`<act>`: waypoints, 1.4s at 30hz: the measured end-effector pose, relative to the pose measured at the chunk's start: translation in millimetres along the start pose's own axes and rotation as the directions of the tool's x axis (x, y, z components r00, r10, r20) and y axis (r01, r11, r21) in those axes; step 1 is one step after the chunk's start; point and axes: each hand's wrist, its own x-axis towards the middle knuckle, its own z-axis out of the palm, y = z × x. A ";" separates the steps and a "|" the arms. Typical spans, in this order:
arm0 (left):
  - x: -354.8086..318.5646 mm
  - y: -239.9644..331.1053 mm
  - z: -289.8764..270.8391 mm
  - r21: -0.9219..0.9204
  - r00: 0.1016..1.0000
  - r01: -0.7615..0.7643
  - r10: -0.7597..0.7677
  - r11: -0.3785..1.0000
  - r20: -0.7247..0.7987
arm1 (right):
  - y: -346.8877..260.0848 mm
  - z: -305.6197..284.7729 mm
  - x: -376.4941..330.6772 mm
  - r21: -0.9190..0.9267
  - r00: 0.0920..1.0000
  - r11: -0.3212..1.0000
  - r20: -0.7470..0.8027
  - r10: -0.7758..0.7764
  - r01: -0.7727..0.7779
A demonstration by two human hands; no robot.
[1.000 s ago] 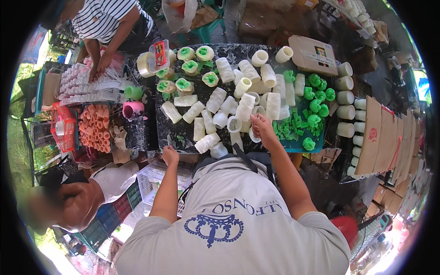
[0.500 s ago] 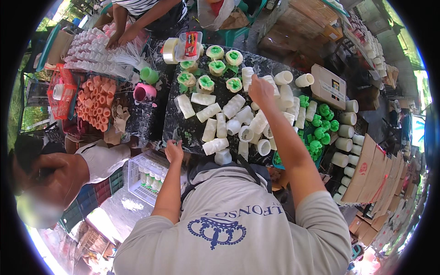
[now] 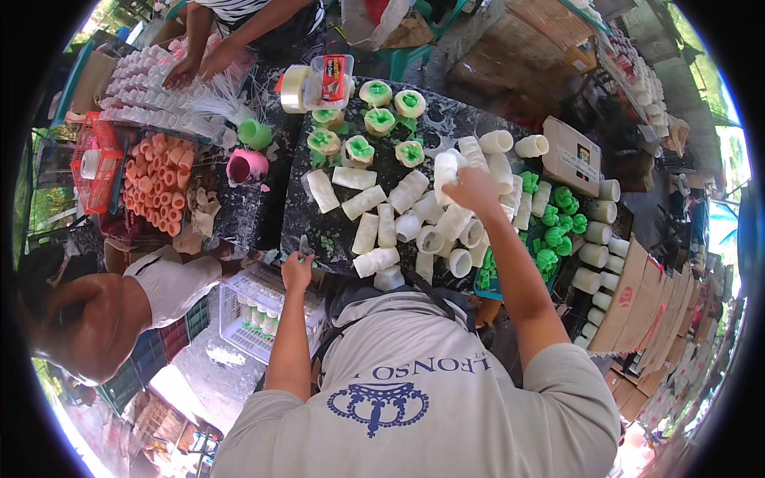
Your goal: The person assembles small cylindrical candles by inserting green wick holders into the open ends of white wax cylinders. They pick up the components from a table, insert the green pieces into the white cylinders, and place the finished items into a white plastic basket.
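Note:
My right hand grips a white, wax-like ridged cylinder, tilted upright above the pile. Beneath and around it, several similar cylinders lie on the dark table, and some show hollow ends. At the table's near left edge is my left hand, its fingers pinched by a small greyish-green scrap; whether they hold it is unclear. Farther back stand several cream rounds with green flower-like tops. Green moulded pieces fill a tray right of the pile.
Tape and a clear plastic tub stand at the back. Pink and green cups sit left, near orange pieces. A cardboard box borders the right. Two other people work at the left.
My right hand has come nearer and slightly right, lifting a white cylinder off the back of the pile. My left hand has shifted slightly nearer and left.

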 end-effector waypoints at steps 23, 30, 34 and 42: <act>16.2 178.0 -1.2 -0.796 0.835 0.389 0.188 0.464 0.518 | 4.0 31.6 103.9 0.146 0.926 0.952 -0.312 -0.214 0.269; 68.8 269.3 39.8 -0.497 0.882 -0.312 0.442 0.809 0.165 | 122.3 39.8 -88.5 0.530 0.732 0.833 -0.503 0.459 -0.158; 81.2 339.7 27.1 0.051 0.691 -0.718 0.720 0.694 -0.060 | 196.2 89.5 -187.9 0.472 0.564 0.626 -0.285 0.775 -0.621; 104.5 363.8 24.2 0.330 0.718 -0.692 0.660 0.641 0.223 | 188.2 108.8 -214.8 0.552 0.626 0.673 -0.314 0.714 -0.491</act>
